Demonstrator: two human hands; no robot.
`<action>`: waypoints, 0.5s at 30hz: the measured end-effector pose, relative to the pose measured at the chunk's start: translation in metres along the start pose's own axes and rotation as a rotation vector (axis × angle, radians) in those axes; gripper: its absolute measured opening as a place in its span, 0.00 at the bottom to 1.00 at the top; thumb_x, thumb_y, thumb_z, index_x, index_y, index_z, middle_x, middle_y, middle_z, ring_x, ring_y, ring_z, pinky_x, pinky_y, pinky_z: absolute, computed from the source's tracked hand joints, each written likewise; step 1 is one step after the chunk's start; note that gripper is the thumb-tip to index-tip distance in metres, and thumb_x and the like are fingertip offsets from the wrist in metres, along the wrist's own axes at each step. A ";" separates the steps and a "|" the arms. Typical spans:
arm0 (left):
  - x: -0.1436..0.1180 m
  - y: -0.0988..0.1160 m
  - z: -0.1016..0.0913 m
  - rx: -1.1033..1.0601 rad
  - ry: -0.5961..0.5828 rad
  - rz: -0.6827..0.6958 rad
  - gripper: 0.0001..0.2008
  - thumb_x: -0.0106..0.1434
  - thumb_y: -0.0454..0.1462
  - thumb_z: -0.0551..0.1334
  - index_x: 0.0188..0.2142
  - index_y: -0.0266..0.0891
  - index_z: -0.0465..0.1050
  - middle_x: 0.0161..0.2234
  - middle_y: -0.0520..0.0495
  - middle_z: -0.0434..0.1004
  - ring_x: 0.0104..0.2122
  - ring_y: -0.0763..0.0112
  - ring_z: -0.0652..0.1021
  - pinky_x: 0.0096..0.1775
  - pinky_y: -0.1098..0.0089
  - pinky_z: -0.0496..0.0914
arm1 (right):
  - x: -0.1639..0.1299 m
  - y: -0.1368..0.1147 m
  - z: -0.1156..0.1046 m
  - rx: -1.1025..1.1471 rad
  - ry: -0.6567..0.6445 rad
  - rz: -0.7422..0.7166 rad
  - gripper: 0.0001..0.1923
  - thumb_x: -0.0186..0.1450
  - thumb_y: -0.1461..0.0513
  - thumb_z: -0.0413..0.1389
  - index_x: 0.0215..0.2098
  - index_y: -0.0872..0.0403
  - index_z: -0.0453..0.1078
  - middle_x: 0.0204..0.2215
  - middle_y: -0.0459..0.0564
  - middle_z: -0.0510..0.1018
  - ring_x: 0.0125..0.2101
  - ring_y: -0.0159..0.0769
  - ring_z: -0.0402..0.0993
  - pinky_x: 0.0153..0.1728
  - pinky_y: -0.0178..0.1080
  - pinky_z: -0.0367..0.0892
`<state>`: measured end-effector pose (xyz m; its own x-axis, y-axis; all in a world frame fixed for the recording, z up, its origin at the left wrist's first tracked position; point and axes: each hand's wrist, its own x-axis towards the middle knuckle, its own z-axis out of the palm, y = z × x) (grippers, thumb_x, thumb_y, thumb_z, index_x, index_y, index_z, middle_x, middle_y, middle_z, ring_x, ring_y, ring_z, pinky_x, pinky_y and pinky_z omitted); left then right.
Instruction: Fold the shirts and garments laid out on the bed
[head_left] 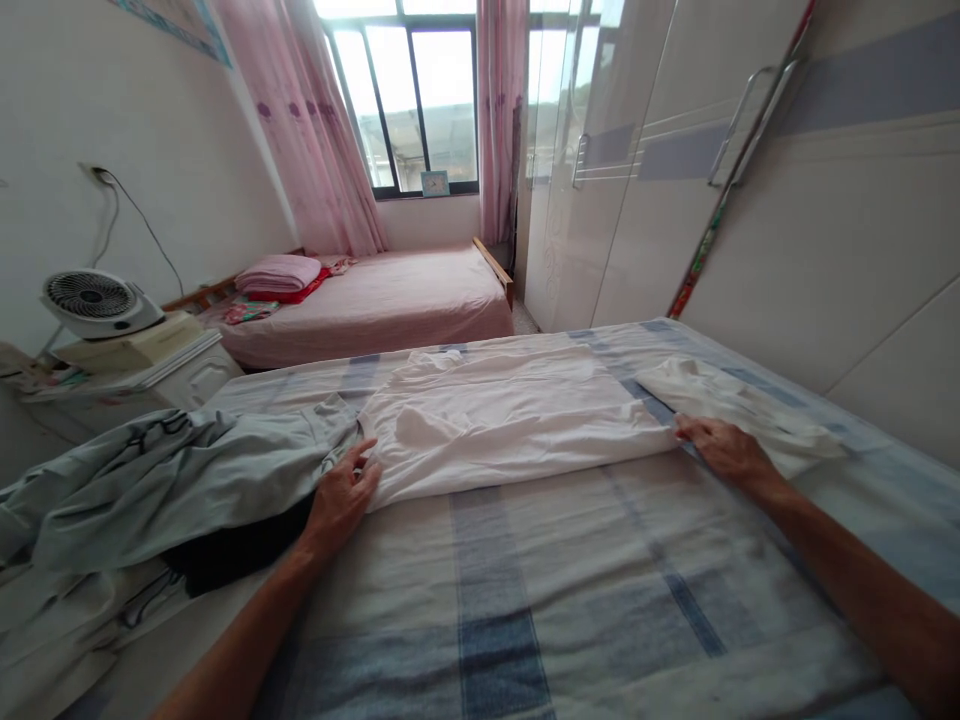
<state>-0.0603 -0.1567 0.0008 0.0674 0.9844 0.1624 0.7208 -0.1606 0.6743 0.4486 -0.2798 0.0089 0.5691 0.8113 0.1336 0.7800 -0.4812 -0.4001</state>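
A white shirt (510, 410) lies flat on the bed in front of me, its near side folded over and lightly wrinkled. My left hand (346, 492) rests at the shirt's left end, fingers apart and touching the cloth. At the opposite end, my right hand (720, 448) is closed, pinching the near right corner of the shirt. Beside my left hand is a heap of clothes with a grey-green garment (187, 480) on top and a black garment (240, 545) under it. Beyond my right hand lies another white garment (742, 405).
The bed has a blue-and-white checked sheet (405, 610). A second bed (420, 290) with pink bedding stands under the window. Tall glossy wardrobes (660, 180) line the right side. At left, a small fan (97, 300) sits on a white cabinet (187, 375).
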 end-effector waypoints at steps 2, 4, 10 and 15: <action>0.000 0.000 0.001 0.020 0.008 -0.003 0.31 0.54 0.48 0.54 0.54 0.34 0.69 0.34 0.45 0.75 0.27 0.66 0.73 0.35 0.66 0.68 | -0.010 -0.004 0.001 0.052 -0.008 -0.012 0.25 0.59 0.44 0.47 0.29 0.53 0.74 0.33 0.54 0.78 0.32 0.42 0.73 0.33 0.39 0.63; 0.000 0.000 0.002 0.021 0.010 -0.003 0.31 0.54 0.48 0.54 0.53 0.34 0.70 0.35 0.44 0.75 0.28 0.65 0.74 0.37 0.65 0.68 | -0.016 -0.008 0.003 0.137 0.013 -0.059 0.22 0.55 0.44 0.51 0.31 0.52 0.73 0.35 0.52 0.78 0.33 0.41 0.74 0.34 0.39 0.65; -0.002 0.002 0.003 0.016 0.028 -0.012 0.30 0.53 0.47 0.54 0.53 0.34 0.70 0.34 0.44 0.76 0.28 0.65 0.75 0.36 0.66 0.68 | -0.004 0.012 0.011 0.162 0.035 -0.159 0.16 0.52 0.49 0.52 0.25 0.52 0.71 0.40 0.53 0.77 0.38 0.44 0.73 0.39 0.43 0.68; 0.001 0.006 -0.003 -0.051 -0.001 -0.046 0.34 0.52 0.52 0.55 0.53 0.32 0.70 0.32 0.45 0.75 0.27 0.66 0.73 0.33 0.67 0.67 | 0.015 0.016 0.010 0.058 -0.027 -0.153 0.17 0.57 0.51 0.49 0.28 0.52 0.74 0.39 0.54 0.78 0.44 0.47 0.72 0.47 0.46 0.63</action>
<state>-0.0583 -0.1567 0.0073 0.0356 0.9909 0.1298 0.6868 -0.1186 0.7171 0.4672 -0.2723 -0.0049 0.4374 0.8825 0.1730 0.8400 -0.3322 -0.4290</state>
